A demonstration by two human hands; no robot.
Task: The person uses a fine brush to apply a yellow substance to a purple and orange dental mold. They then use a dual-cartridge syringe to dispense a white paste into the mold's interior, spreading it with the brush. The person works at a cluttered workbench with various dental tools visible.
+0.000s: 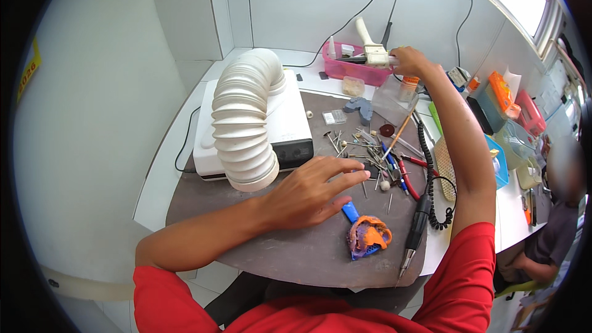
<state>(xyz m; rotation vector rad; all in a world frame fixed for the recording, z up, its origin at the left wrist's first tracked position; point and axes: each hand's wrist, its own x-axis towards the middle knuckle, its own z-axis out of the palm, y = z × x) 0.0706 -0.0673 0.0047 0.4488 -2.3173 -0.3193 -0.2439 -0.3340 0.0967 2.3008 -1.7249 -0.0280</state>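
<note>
My left hand (313, 191) hovers over the mat with fingers stretched out, holding nothing. Close to its fingertips lies a blue dental impression tray (350, 211) filled with orange and purple impression material (374, 233). At the back, my right hand (412, 63) has its fingers curled round the near end of a white dispensing gun (375, 55), which rests across a pink basket (354, 73). Part of its grip is hidden. Several metal burs (364, 148) lie loose beyond my left hand, among pens and red-handled pliers (409, 179).
A white machine (290, 117) with a ribbed hose (246, 129) stands at left. A black rotary handpiece (418, 225) with coiled cord lies at the mat's right. A grey dental cast (359, 110) sits farther back. Another person (549, 234) sits at far right.
</note>
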